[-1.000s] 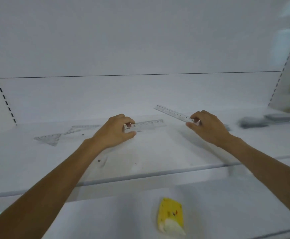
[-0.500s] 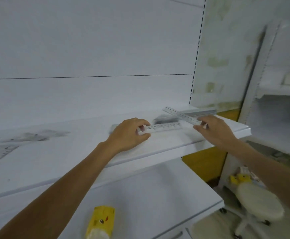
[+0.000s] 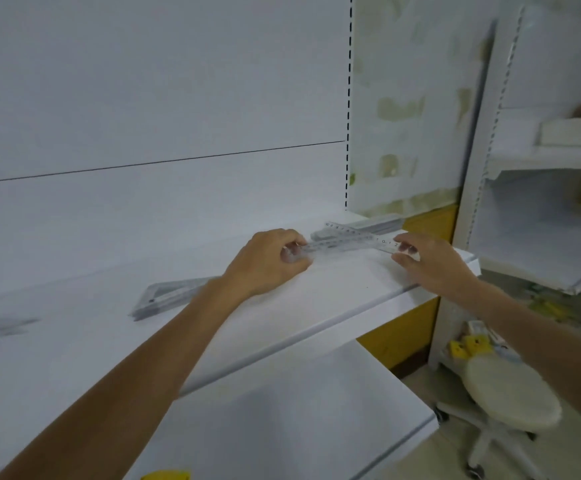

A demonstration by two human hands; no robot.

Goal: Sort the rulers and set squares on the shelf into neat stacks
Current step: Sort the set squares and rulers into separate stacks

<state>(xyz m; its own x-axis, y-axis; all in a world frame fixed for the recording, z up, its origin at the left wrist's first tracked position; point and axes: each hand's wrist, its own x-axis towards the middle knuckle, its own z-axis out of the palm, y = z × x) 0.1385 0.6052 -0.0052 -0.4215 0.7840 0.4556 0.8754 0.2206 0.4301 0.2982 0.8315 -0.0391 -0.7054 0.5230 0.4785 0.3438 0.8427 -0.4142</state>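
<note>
My left hand [image 3: 268, 261] pinches one end of a clear ruler [image 3: 337, 244] over the right part of the white shelf [image 3: 316, 296]. My right hand [image 3: 431, 261] pinches the near end of a second clear ruler [image 3: 355, 233], which slants away to the upper left and crosses over the first. Behind them, at the shelf's back right corner, lies a stack of clear rulers [image 3: 375, 224]. A stack of clear set squares [image 3: 168, 297] lies on the shelf left of my left forearm. Blurred set squares [image 3: 2, 325] show at the far left.
A lower white shelf [image 3: 282, 410] juts out below, with a yellow packet [image 3: 166, 475] at the bottom edge. To the right stand another white shelf unit [image 3: 541, 220] and a round white stool [image 3: 510, 393] on the floor, with yellow items [image 3: 469, 344] behind it.
Both hands have carried their rulers rightward along the shelf, to just in front of the ruler stack at the back right corner. The two rulers now cross. The view has swung right.
</note>
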